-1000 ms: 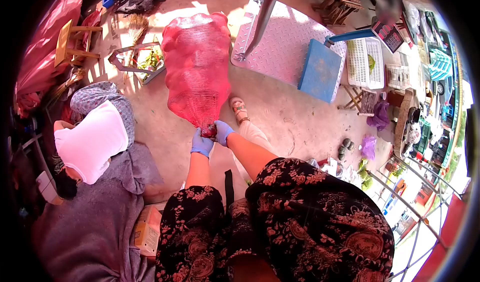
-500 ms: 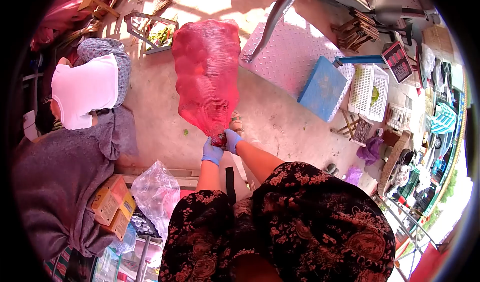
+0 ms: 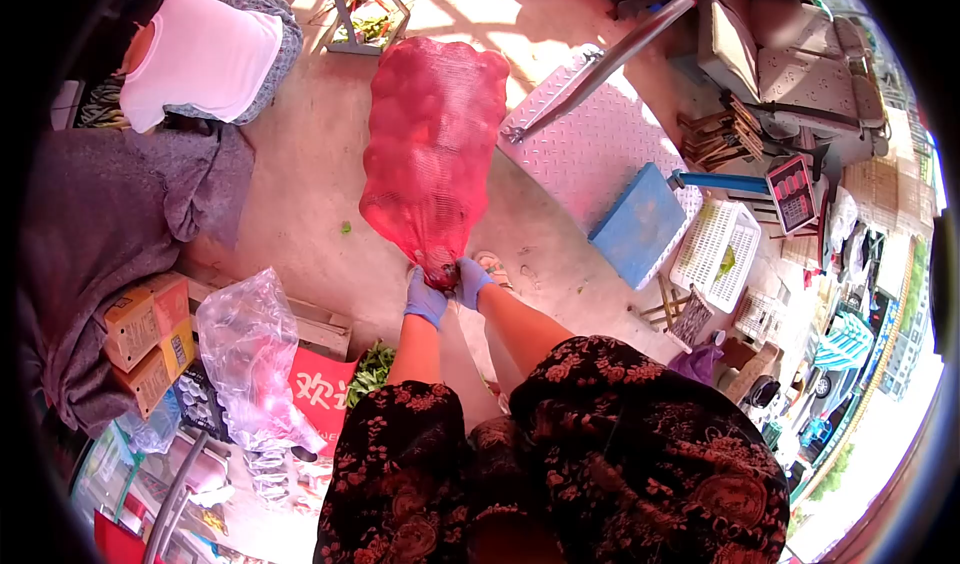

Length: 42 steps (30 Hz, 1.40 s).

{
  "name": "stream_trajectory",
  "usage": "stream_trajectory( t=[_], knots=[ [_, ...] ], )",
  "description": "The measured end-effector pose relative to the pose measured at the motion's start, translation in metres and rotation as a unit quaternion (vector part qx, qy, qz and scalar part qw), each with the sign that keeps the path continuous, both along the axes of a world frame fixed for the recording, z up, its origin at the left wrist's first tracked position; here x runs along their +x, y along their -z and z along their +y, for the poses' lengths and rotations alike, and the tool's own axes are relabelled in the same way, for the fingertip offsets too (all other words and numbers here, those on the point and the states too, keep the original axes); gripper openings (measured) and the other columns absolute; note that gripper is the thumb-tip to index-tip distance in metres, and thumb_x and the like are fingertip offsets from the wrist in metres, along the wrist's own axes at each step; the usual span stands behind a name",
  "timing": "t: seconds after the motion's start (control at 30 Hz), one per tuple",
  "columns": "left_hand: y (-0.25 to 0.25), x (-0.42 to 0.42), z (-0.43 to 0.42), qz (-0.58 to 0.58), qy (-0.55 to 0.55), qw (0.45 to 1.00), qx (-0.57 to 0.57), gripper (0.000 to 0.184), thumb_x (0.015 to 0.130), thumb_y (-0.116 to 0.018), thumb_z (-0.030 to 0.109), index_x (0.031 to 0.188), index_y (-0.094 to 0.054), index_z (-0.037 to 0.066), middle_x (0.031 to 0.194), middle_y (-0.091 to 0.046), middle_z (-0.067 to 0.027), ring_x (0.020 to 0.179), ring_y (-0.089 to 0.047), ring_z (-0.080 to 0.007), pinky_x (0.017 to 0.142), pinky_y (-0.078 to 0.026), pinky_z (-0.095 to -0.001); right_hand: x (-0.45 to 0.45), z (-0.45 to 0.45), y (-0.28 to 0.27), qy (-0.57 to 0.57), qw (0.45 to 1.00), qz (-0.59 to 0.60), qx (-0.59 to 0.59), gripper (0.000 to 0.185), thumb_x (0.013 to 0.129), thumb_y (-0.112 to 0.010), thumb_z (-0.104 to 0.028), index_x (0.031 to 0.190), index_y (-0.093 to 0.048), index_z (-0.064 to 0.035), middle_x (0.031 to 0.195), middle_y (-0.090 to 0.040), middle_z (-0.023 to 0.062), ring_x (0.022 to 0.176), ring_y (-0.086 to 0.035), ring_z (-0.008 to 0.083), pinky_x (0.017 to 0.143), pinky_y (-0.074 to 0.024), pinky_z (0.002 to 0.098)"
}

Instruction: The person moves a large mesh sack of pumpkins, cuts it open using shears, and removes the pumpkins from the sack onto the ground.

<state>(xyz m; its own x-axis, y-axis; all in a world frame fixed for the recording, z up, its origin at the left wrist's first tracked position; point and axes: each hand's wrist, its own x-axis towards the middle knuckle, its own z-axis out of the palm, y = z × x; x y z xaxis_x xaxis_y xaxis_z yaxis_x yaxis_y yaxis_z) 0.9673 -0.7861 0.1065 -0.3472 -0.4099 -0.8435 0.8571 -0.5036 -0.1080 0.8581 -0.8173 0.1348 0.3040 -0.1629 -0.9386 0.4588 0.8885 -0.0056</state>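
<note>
Flanking the bulging red mesh sack (image 3: 432, 144) on the floor (image 3: 300, 154), a pinkish tread-patterned metal platform (image 3: 612, 129)! Blue-gloved left hand (image 3: 426, 300) and right hand (image 3: 472, 282) clutch the sack's neck (image 3: 436, 244); a white plastic basket (image 3: 700, 249) holds something green (image 3: 726, 261).

We read the white Chinese character 欢 near the left edge of a red mat (image 3: 318, 366); print on the cardboard boxes (image 3: 135, 332) and the scale display (image 3: 792, 194) defeats us, too small.
</note>
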Motion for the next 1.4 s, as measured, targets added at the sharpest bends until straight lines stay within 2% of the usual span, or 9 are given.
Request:
stream_trajectory(
  t=[0.1, 0.23, 0.37, 0.63, 0.8, 0.97, 1.1, 1.27, 1.4],
  knots=[
    [0.020, -0.009, 0.021, -0.040, -0.055, 0.998, -0.001, 0.049, 0.092, -0.024, 0.041, 0.128, -0.038, 0.012, 0.126, -0.046, -0.0115, 0.113, -0.045, -0.0302, 0.096, -0.035, -0.0463, -0.003, 0.011, 0.003, -0.031, 0.999, 0.018, -0.001, 0.031, 0.086, -0.032, -0.032, 0.097, -0.056, -0.0164, 0.089, -0.063, 0.0026, 0.076, -0.059, 0.0189, 0.057, -0.0447, 0.0362],
    [0.040, -0.040, 0.048, -0.062, -0.068, 0.994, -0.063, 0.045, 0.091, -0.035, 0.037, 0.122, -0.042, 0.005, 0.120, -0.051, -0.0097, 0.107, -0.049, -0.0288, 0.092, -0.038, -0.0443, -0.020, 0.019, -0.018, -0.041, 0.997, 0.026, -0.052, 0.036, 0.089, -0.029, -0.034, 0.102, -0.055, -0.0132, 0.098, -0.063, 0.0048, 0.084, -0.060, 0.0191, 0.069, -0.0490, 0.0409],
    [-0.007, -0.087, 0.055, -0.092, -0.103, 0.990, 0.003, 0.043, 0.091, -0.034, 0.034, 0.120, -0.044, 0.003, 0.118, -0.052, -0.0110, 0.108, -0.049, -0.0283, 0.094, -0.037, -0.0420, -0.069, 0.037, 0.009, -0.117, 0.991, 0.052, -0.034, 0.036, 0.089, -0.032, -0.035, 0.106, -0.055, -0.0127, 0.099, -0.062, 0.0056, 0.081, -0.061, 0.0210, 0.066, -0.0513, 0.0388],
    [0.026, -0.168, 0.120, -0.002, -0.210, 0.977, -0.040, 0.047, 0.091, -0.028, 0.036, 0.127, -0.038, 0.007, 0.125, -0.046, -0.0120, 0.111, -0.046, -0.0304, 0.093, -0.037, -0.0471, -0.133, 0.076, 0.016, -0.188, 0.977, 0.076, -0.066, 0.036, 0.088, -0.036, -0.037, 0.106, -0.055, -0.0127, 0.098, -0.063, 0.0063, 0.083, -0.061, 0.0208, 0.068, -0.0505, 0.0399],
    [0.035, -0.179, 0.159, 0.035, -0.269, 0.962, -0.034, 0.045, 0.091, -0.033, 0.034, 0.126, -0.038, 0.006, 0.125, -0.045, -0.0124, 0.113, -0.044, -0.0301, 0.098, -0.034, -0.0437, -0.172, 0.135, 0.135, -0.300, 0.929, 0.123, -0.180, 0.039, 0.090, -0.031, -0.040, 0.105, -0.054, -0.0131, 0.099, -0.062, 0.0048, 0.084, -0.061, 0.0203, 0.072, -0.0493, 0.0382],
    [0.057, -0.158, 0.199, 0.003, -0.258, 0.962, -0.085, 0.045, 0.091, -0.034, 0.032, 0.126, -0.037, 0.003, 0.126, -0.044, -0.0143, 0.114, -0.043, -0.0292, 0.099, -0.033, -0.0429, -0.137, 0.174, 0.159, -0.285, 0.920, 0.157, -0.219, 0.041, 0.089, -0.033, -0.042, 0.105, -0.054, -0.0102, 0.097, -0.062, 0.0052, 0.082, -0.060, 0.0196, 0.069, -0.0494, 0.0383],
    [0.045, -0.150, 0.236, -0.071, -0.232, 0.964, -0.108, 0.045, 0.092, -0.026, 0.033, 0.127, -0.037, 0.006, 0.125, -0.045, -0.0135, 0.112, -0.046, -0.0304, 0.094, -0.037, -0.0454, -0.124, 0.199, 0.105, -0.316, 0.913, 0.207, -0.150, 0.050, 0.086, -0.032, -0.042, 0.106, -0.054, -0.0015, 0.095, -0.061, 0.0130, 0.084, -0.058, 0.0253, 0.070, -0.0451, 0.0373],
    [0.082, -0.141, 0.283, 0.056, -0.271, 0.951, -0.136, 0.041, 0.092, -0.028, 0.031, 0.118, -0.044, 0.004, 0.113, -0.055, -0.0121, 0.100, -0.053, -0.0276, 0.080, -0.045, -0.0385, -0.118, 0.220, 0.033, -0.121, 0.991, 0.040, -0.027, 0.023, 0.086, -0.041, -0.029, 0.096, -0.055, -0.0136, 0.079, -0.061, 0.0031, 0.068, -0.059, 0.0160, 0.056, -0.0473, 0.0262],
    [0.088, -0.154, 0.259, -0.016, -0.318, 0.948, 0.000, 0.037, 0.091, -0.031, 0.028, 0.114, -0.047, 0.004, 0.109, -0.056, -0.0118, 0.097, -0.054, -0.0261, 0.078, -0.046, -0.0369, -0.130, 0.196, 0.025, -0.104, 0.994, 0.017, -0.019, 0.026, 0.089, -0.041, -0.021, 0.108, -0.053, -0.0081, 0.092, -0.058, 0.0072, 0.075, -0.056, 0.0204, 0.058, -0.0477, 0.0296]
  ],
)
